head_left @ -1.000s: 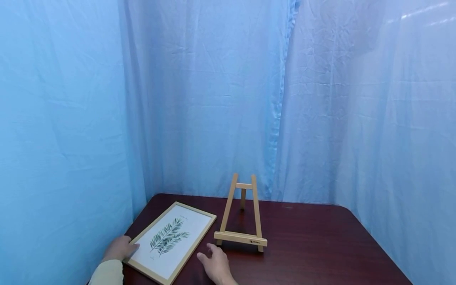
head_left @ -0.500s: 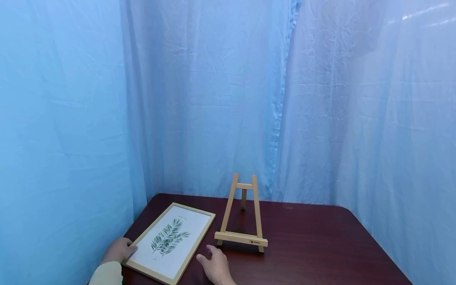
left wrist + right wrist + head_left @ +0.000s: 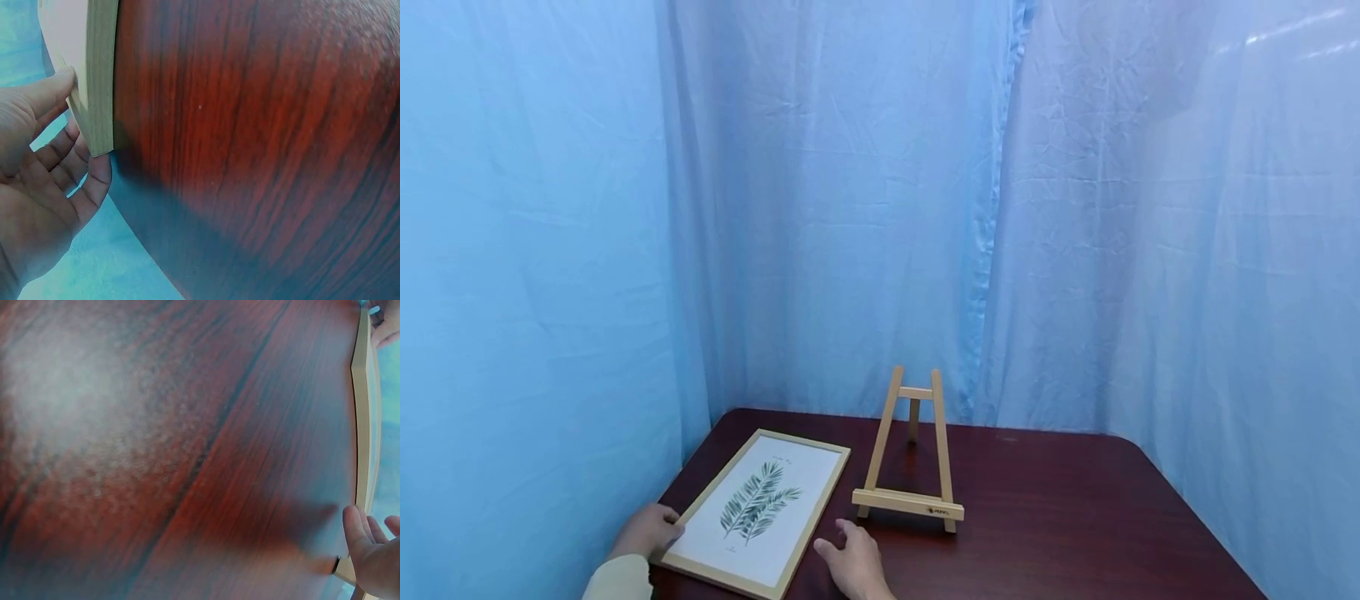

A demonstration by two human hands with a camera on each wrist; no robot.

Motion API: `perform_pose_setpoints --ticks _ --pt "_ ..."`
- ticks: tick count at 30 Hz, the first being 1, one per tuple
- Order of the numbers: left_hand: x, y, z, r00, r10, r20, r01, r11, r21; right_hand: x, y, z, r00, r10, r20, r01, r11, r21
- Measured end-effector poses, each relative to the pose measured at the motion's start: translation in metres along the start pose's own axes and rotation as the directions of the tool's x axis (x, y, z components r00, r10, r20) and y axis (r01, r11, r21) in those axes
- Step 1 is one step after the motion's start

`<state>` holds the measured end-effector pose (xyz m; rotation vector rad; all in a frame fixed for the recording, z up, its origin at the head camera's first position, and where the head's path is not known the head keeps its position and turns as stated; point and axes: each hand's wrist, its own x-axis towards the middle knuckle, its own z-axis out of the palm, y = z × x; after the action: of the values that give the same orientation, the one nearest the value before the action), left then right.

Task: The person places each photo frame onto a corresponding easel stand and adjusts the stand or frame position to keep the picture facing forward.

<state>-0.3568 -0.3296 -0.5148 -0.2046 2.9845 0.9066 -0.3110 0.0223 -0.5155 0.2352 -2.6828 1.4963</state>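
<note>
A picture frame (image 3: pixel 763 510) with a pale wood border and a print of green leaves lies face up at the left of the table. My left hand (image 3: pixel 646 531) pinches its near left corner. In the left wrist view the thumb of the left hand (image 3: pixel 44 144) lies on the frame's border (image 3: pixel 100 75) and the other fingers are beneath. Apart from the frame's right side, my right hand (image 3: pixel 854 558) hovers with thumb and fingers spread, holding nothing. Just beyond it stands a small wooden easel (image 3: pixel 908 500).
The dark reddish wooden table (image 3: pixel 1060 517) extends to the right of the easel. Light blue curtains (image 3: pixel 850 208) hang behind the table and along both sides.
The picture frame has turned slightly, its far end shifting left and its near end right. My left hand has moved a little with it; the right hand has barely moved.
</note>
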Motion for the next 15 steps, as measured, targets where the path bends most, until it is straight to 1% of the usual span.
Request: perform_pose_setpoints --ticks 6,11,15 --pt "-0.0023 0.0002 -0.0019 1.000 0.014 0.018 -0.014 1.000 0.003 0.0006 -0.0002 0.0027 1.000 0.007 -0.001 -0.007 1.000 -0.003" --pt "-0.0034 0.0008 -0.0026 0.999 -0.006 0.054 0.007 1.000 -0.022 0.0016 -0.0017 0.0046 0.999 0.035 0.011 -0.035 0.999 0.002" --pt "-0.0050 0.0028 -0.0029 0.998 -0.008 0.063 0.010 1.000 -0.021 0.0018 -0.0026 0.0058 0.999 0.038 0.002 -0.038 0.999 -0.009"
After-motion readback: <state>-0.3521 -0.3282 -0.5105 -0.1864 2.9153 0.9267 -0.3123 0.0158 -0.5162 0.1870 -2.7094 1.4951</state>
